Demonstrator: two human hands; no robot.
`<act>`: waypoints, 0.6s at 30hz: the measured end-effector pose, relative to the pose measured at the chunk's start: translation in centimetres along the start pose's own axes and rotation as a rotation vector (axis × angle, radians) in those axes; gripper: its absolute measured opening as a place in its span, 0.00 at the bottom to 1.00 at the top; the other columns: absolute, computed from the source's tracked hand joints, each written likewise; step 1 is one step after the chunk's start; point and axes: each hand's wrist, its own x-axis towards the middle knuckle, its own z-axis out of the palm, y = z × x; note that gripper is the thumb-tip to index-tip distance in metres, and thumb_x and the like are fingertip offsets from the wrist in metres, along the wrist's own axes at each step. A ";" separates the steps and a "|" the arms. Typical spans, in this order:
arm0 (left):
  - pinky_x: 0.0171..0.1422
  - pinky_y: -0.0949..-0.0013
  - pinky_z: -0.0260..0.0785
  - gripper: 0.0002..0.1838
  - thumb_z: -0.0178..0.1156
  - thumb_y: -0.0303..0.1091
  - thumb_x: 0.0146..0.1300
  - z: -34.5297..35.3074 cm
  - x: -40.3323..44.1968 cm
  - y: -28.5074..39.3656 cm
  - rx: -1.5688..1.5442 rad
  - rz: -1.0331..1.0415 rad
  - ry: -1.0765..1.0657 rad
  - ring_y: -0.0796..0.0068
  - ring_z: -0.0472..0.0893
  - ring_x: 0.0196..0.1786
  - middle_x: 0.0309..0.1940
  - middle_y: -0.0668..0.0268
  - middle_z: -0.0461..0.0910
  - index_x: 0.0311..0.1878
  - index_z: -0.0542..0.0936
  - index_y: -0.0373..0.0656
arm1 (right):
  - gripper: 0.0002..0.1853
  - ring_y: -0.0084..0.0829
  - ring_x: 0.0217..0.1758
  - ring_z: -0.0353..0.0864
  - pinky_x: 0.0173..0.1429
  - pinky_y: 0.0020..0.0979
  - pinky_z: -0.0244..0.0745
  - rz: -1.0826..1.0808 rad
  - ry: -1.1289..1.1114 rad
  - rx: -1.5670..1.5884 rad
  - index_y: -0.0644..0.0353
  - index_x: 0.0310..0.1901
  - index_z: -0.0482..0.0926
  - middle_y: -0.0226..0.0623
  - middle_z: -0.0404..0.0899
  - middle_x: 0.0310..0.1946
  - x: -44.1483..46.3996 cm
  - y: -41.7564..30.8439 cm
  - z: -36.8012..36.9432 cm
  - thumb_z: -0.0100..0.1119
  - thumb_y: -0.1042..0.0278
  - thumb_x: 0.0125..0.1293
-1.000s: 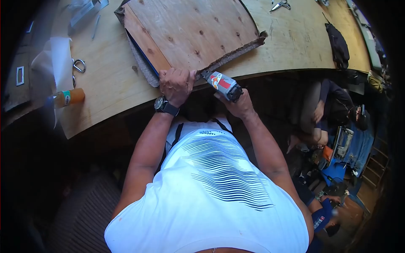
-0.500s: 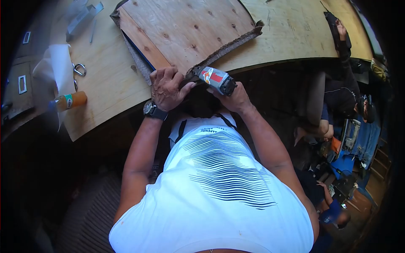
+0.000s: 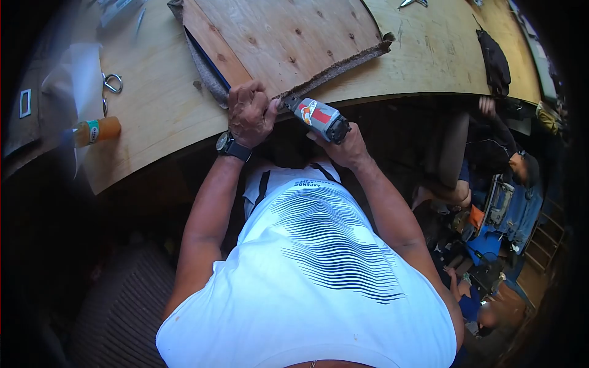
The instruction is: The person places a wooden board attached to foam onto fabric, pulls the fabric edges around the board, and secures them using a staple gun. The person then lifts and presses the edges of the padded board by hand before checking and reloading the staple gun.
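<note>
A plywood panel (image 3: 288, 37) lies on the table, with grey-brown fabric (image 3: 343, 72) showing along its edges. At its near corner my left hand (image 3: 250, 113) has its fingers curled down on the fabric edge, thumb toward the tool; a watch is on that wrist. My right hand (image 3: 350, 147) is wrapped around the handle of a grey staple gun (image 3: 319, 118) with a red and white sticker. Its nose points at the fabric edge beside my left thumb. The exact contact at the nose is hard to see.
On the wooden table (image 3: 159, 116) lie an orange drink bottle (image 3: 98, 131), scissors (image 3: 112, 83) partly under white sheeting (image 3: 86, 70), and a black pouch-like item (image 3: 494, 61). A metal tool (image 3: 413, 3) shows at the far edge. Other people (image 3: 509, 147) sit at right.
My left fingers have curled in more tightly at the panel corner. The staple gun stays near the same corner. A co-worker's hand has come away from the black item. The view has shifted slightly.
</note>
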 end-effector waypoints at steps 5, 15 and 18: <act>0.56 0.61 0.68 0.07 0.69 0.32 0.60 -0.6 0.3 0.1 -0.092 -0.044 0.045 0.61 0.74 0.48 0.50 0.64 0.79 0.33 0.79 0.44 | 0.19 0.39 0.32 0.88 0.38 0.34 0.79 -0.001 -0.003 -0.105 0.59 0.48 0.85 0.40 0.90 0.35 -0.2 -0.3 1.1 0.77 0.57 0.61; 0.56 0.63 0.69 0.07 0.68 0.29 0.61 -0.5 0.2 -0.4 -0.191 -0.064 0.028 0.63 0.75 0.47 0.50 0.65 0.80 0.33 0.78 0.42 | 0.20 0.42 0.30 0.88 0.35 0.36 0.79 -0.134 -0.056 -0.077 0.57 0.49 0.84 0.41 0.89 0.32 -0.2 -0.8 1.0 0.77 0.58 0.60; 0.56 0.63 0.69 0.07 0.68 0.29 0.61 -0.3 0.2 -0.6 -0.176 -0.071 0.047 0.63 0.75 0.46 0.49 0.64 0.81 0.33 0.78 0.43 | 0.18 0.37 0.31 0.88 0.36 0.33 0.79 -0.062 -0.062 -0.204 0.60 0.49 0.84 0.39 0.89 0.34 -0.1 0.1 1.9 0.76 0.60 0.61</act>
